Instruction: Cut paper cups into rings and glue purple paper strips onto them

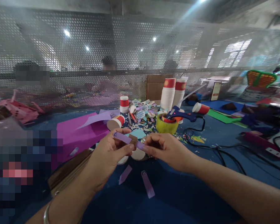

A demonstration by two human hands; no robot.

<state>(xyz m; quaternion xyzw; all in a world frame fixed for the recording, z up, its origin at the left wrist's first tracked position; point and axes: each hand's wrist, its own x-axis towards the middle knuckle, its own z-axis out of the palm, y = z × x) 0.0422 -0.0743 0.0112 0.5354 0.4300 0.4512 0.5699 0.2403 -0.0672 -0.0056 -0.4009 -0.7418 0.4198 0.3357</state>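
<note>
Between both hands, low over the table, stretches a light purple paper strip (122, 137) with a small smiling face drawn on its rounded left end. A brown piece (133, 139) sits across its middle. My left hand (112, 147) is closed on the strip, its thumb near the brown piece. At the other end, the fingers of my right hand (162, 147) pinch the strip. Below lie two loose purple strips: a pointed one (125, 175) and one with a drawn face (147, 184). A pale round piece (138, 154) is partly hidden under the hands.
Stacked paper cups (167, 98) stand behind a yellow tape roll (167, 126), on which a blue glue gun (180, 114) rests. Its black cord (224, 146) runs right. Purple sheets (72, 132) and brown cardboard (68, 171) lie left. Paper scraps (142, 127) cover the middle.
</note>
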